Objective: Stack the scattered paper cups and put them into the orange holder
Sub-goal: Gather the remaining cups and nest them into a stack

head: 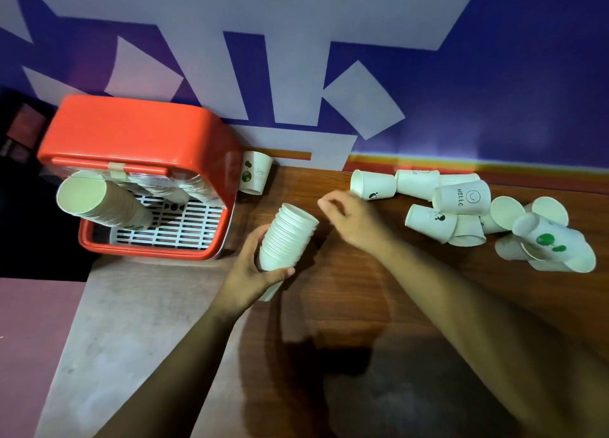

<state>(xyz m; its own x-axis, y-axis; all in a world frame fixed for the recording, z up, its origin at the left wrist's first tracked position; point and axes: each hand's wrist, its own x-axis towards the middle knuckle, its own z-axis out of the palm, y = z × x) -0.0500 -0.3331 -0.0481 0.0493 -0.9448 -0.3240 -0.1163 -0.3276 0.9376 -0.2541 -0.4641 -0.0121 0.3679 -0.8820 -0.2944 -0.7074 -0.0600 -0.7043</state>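
Loose cups (461, 203) right, orange holder (131, 131) left. My left hand (250, 272) grips stack (286, 239), mouth up-right; right hand (349, 220) relaxed, empty.

The bench (329, 305) is dark brown wood grain, with a pale grey strip (131, 322) down its left side. At its left end, against the wall, stands the orange holder (131, 131). Just beside the holder's right wall, at the back edge, sits a single paper cup (255, 176) with a green print. Well apart, toward the right end, loose cups lie in a heap on their sides, touching and overlapping. The leftmost cup (372, 184) has its mouth turned left. A HELLO cup (461, 197) lies in the middle. A green-printed cup (547, 239) rests on others.
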